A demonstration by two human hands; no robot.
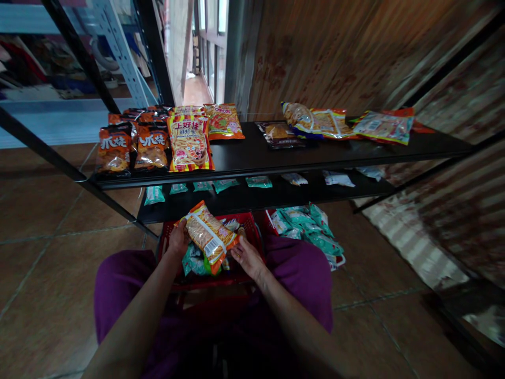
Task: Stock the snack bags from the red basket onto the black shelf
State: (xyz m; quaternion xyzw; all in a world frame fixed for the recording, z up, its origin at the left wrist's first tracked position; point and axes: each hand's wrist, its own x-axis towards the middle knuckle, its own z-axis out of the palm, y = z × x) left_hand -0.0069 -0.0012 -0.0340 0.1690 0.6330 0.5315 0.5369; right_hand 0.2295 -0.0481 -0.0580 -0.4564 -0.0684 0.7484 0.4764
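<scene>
Packet (207, 234) held two-handed over basket (254, 230).
Left hand (178, 240) pinches its far-left end; right hand (249, 257) pinches its near-right corner. Long axis slants between them, far left to near right; neither hand is nearer.

Dim, brownish gloom in here, and the daylight comes in from the windows (222, 17) at the top, nearly bleached white, laying a faint sheen on the shelf (252, 152) and pale glints on the held bag (205, 234)! Below, the lap (213, 326) sinks into deep shadow, while the wide lens slants the left post (39, 144) and, far right, the curtain (445, 221) smears into soft blur.
</scene>
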